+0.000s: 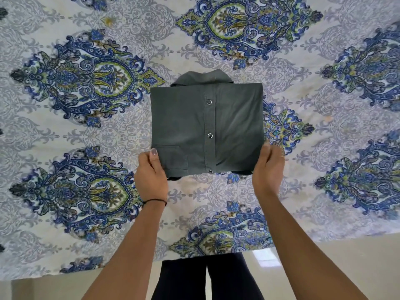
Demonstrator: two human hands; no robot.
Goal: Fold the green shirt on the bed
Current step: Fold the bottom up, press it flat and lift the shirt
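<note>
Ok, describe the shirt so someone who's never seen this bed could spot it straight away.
On the blue-and-green paisley bedspread, look to the middle, just beyond the two hands. The green shirt is a plain dark folded square with snap buttons down its placket, the only unpatterned thing there.

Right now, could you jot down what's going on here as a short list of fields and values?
surface: bedsheet, blue and green floral print
item: green shirt, folded into a compact rectangle, button placket facing up, collar at the far edge
left hand: gripping the shirt's near left corner
right hand: gripping the shirt's near right corner
fold state: looks nearly done
wrist: thin black band on the left
</note>
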